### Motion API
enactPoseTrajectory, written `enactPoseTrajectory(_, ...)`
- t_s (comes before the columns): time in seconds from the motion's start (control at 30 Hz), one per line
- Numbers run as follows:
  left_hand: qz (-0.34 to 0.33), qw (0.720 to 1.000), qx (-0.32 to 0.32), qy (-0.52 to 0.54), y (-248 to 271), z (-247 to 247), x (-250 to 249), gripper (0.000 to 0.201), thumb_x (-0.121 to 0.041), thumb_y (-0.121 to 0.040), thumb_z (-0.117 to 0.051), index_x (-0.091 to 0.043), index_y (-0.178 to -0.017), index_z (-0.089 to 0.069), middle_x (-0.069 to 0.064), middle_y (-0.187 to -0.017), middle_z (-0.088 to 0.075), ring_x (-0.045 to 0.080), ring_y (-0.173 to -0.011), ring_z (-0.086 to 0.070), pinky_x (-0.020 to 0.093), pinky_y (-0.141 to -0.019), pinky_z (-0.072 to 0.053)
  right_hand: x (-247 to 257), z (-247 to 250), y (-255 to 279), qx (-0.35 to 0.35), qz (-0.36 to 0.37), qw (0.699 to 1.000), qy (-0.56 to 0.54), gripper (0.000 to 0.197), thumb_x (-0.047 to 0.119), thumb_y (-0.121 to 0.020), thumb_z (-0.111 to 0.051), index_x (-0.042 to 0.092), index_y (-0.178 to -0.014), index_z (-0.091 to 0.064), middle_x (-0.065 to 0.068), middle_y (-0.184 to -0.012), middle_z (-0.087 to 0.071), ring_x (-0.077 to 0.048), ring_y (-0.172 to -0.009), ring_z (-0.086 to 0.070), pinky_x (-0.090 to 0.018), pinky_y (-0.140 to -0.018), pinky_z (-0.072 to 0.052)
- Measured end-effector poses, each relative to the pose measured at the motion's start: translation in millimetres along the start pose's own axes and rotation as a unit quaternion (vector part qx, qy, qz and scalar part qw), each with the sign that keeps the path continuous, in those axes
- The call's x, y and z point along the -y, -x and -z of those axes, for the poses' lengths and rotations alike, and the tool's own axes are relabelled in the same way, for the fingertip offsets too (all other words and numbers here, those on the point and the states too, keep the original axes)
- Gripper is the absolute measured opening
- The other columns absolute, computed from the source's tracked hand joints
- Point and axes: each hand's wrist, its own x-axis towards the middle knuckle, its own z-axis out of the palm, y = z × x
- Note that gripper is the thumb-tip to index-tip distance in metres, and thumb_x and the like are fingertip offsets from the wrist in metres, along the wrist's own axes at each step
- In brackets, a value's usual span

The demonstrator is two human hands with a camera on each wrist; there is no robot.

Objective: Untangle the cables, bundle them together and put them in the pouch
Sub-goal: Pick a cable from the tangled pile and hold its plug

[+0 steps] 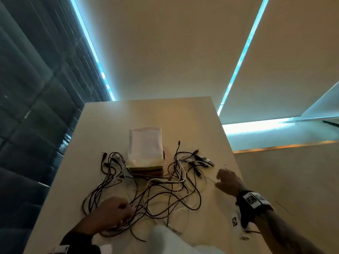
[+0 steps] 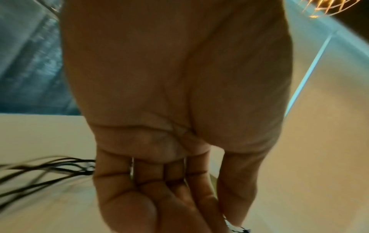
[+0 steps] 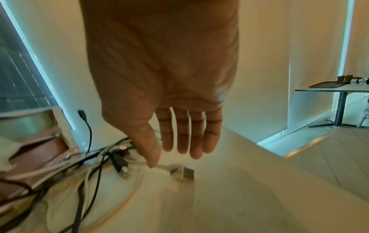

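A tangle of black and white cables [image 1: 161, 186] sprawls over the pale table [image 1: 201, 116], around a stack of flat pouches [image 1: 145, 149]. My left hand [image 1: 117, 211] sits on the near-left strands with curled fingers. In the left wrist view, the left hand [image 2: 199, 212] pinches a small connector at its thumb tip, and black cables [image 2: 46, 170] trail off to the left. At the right of the tangle hovers my right hand [image 1: 226, 181]. In the right wrist view, the right hand [image 3: 175, 151] has straight fingers, the thumb touching a white USB cable [image 3: 185, 172].
The table's right edge drops to the floor close to my right hand. A small black-and-white marker tag [image 1: 234, 221] lies near the front right. White cloth [image 1: 165, 239] covers the near edge. Another table [image 3: 339, 90] stands far off.
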Motion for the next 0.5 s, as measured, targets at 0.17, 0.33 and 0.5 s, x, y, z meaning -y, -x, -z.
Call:
enactPoseTrajectory(0.17,-0.088,0.995,-0.046,-0.023,-15,-1,-49,0.014,-0.034,-0.085,-0.065,-0.023,-0.076,-0.065,-0.004,-0.067,-0.068,0.002,-0.056,-0.06,0.027,-0.064,-0.051,13,-7,4,0.048,-0.029,0.996,0.076,0.023,0.022,-0.087,-0.05,0.014,-0.109,-0.053,-0.008,-0.118,-0.057,-0.026,-0.102,-0.058,-0.033,-0.081,-0.05)
enactPoseTrajectory(0.33,-0.159,0.984,-0.079,-0.003,-16,8,-88,0.009,-0.03,-0.088,-0.064,-0.022,-0.085,-0.067,-0.004,-0.07,-0.068,-0.002,-0.057,-0.06,0.013,-0.057,-0.046,28,28,22,-0.018,0.024,1.0,0.01,0.008,0.024,-0.091,-0.055,0.016,-0.089,-0.052,-0.003,-0.09,-0.061,-0.019,-0.075,-0.058,-0.025,-0.057,-0.04)
enactPoseTrajectory(0.5,-0.253,0.959,-0.117,0.05,-14,20,-126,0.008,-0.025,-0.09,-0.063,-0.027,-0.093,-0.07,-0.01,-0.088,-0.07,0.003,-0.081,-0.066,0.025,-0.08,-0.056,73,88,56,-0.143,0.196,0.962,-0.128,0.007,0.017,-0.086,-0.069,0.015,-0.084,-0.063,0.008,-0.069,-0.059,-0.001,-0.06,-0.053,-0.011,-0.053,-0.041)
